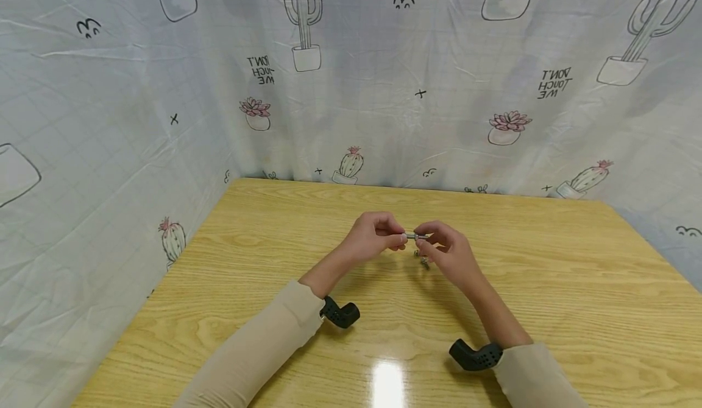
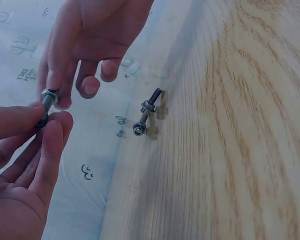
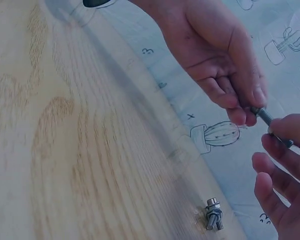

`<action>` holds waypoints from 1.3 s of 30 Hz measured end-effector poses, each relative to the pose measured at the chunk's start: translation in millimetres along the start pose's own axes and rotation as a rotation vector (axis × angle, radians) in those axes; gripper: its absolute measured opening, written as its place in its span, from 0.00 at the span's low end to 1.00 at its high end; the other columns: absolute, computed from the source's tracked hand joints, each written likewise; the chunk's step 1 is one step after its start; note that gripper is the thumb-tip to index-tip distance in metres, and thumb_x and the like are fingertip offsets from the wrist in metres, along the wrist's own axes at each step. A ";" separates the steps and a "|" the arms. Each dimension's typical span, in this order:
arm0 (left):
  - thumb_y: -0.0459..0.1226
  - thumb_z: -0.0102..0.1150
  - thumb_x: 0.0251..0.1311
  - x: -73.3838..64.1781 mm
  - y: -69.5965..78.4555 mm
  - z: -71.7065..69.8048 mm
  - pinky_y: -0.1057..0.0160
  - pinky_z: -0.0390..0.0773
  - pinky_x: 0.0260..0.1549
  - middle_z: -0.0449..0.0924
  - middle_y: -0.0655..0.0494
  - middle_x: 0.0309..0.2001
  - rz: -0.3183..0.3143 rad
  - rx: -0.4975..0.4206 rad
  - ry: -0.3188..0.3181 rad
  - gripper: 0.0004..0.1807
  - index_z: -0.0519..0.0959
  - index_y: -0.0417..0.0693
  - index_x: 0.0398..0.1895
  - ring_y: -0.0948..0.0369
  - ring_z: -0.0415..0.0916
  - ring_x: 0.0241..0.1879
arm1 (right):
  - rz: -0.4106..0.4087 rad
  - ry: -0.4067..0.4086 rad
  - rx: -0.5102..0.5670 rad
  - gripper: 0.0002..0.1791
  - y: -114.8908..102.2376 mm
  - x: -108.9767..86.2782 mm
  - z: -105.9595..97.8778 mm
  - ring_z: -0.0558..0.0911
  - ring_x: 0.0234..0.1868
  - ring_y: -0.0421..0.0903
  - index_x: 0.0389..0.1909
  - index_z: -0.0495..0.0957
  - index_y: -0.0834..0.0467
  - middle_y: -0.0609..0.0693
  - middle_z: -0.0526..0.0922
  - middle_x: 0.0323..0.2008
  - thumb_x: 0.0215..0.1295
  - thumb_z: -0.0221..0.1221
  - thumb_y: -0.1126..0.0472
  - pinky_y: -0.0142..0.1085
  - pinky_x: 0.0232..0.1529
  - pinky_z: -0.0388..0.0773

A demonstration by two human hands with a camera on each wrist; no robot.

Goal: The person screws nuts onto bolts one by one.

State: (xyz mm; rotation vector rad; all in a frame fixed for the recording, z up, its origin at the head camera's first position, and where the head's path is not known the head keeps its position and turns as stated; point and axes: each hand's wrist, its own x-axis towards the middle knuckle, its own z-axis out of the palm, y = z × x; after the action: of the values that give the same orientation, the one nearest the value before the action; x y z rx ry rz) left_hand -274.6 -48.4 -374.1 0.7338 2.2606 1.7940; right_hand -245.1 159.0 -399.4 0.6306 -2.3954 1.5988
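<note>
Above the table, my left hand (image 1: 375, 236) pinches the head end of a metal bolt (image 2: 47, 104) between thumb and fingers. My right hand (image 1: 451, 253) pinches at a hex nut (image 2: 50, 95) on the bolt's shank, facing the left hand. The bolt lies about level between the hands in the head view. In the right wrist view its threaded shank (image 3: 264, 116) spans the gap, and fingers hide both ends. Below the right hand, more bolt hardware (image 3: 213, 215) with a nut lies on the tabletop; it looks like two bolts close together.
The wooden table (image 1: 263, 231) has a glossy light reflection near its front. A cactus-print cloth (image 1: 373, 91) hangs behind it and along both sides. Black wrist mounts (image 1: 341, 313) sit on both forearms, by the beige sleeves.
</note>
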 end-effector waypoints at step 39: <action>0.31 0.61 0.62 3.9 7.1 1.6 0.48 0.84 0.44 0.83 0.45 0.38 -0.024 0.009 0.027 0.02 0.80 0.40 0.35 0.61 0.85 0.34 | 0.004 -0.011 -0.017 0.14 1.6 6.0 -3.8 0.84 0.37 0.50 0.53 0.76 0.61 0.59 0.80 0.48 0.70 0.56 0.61 0.41 0.32 0.84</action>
State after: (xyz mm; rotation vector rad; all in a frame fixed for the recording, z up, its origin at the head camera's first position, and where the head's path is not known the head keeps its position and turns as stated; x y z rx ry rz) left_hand -275.4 -44.1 -367.0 0.6848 2.2862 1.7949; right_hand -251.4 161.6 -396.9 0.6335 -2.4165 1.5785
